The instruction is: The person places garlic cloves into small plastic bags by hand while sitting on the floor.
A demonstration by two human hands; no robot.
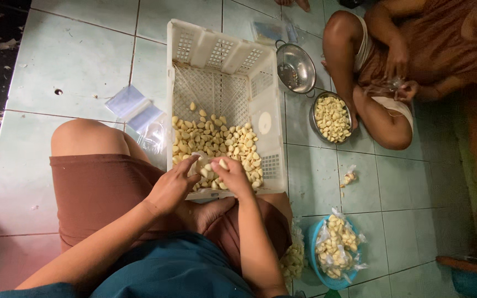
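**Over the white crate: two hands on a small clear bag**

Over the near end of the white crate (pixel 224 83), the left hand (pixel 169 190) and right hand (pixel 233 176) pinch a small clear bag (pixel 201 163) between closed fingers; which way it points I cannot tell. The crate's long axis runs away from the person, with peeled garlic cloves (pixel 216 140) heaped in its near half. It rests on a pale tiled floor (pixel 73 66), near a metal bowl (pixel 331 117) of cloves, where another person sits.

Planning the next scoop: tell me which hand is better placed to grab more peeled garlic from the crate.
Probably the right hand: it sits over the garlic cloves in the white crate, while the left hand pinches the small clear bag.
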